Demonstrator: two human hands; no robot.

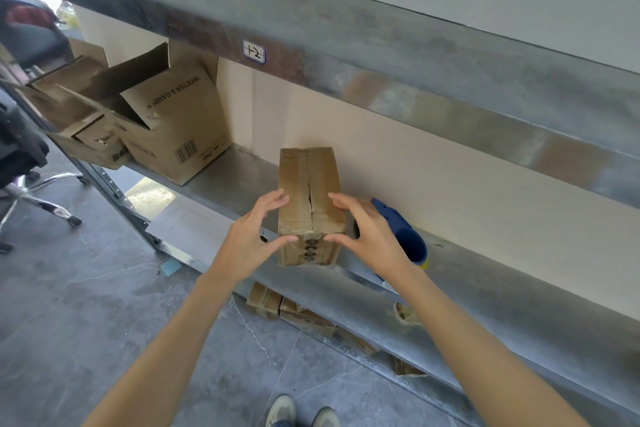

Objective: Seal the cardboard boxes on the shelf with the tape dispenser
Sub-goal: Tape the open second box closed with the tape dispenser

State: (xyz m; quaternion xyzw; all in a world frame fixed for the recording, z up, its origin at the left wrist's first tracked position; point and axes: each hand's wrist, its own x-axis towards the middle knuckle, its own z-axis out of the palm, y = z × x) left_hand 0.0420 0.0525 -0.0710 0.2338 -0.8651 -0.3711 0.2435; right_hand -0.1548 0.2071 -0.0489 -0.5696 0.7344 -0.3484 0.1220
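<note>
A small brown cardboard box (pixel 308 191) stands on the grey metal shelf (pixel 502 308), its near end at the shelf's front edge. Its top flaps meet along a dark open seam under old glossy tape. My left hand (pixel 258 236) touches the box's left side, fingers spread, thumb on the near face. My right hand (pixel 367 232) touches its right side, with fingertips on the top edge and thumb at the near corner. A blue tape dispenser (pixel 410 239) lies on the shelf just right of the box, partly hidden behind my right hand.
A large open box (pixel 173 128) and more open boxes (pixel 76 107) sit at the shelf's left end. An upper shelf beam (pixel 346 45) runs overhead. Flattened cardboard (pixel 298 312) lies below the shelf. An office chair (pixel 27 156) stands at the left. My shoes (pixel 301 412) are on the tiled floor.
</note>
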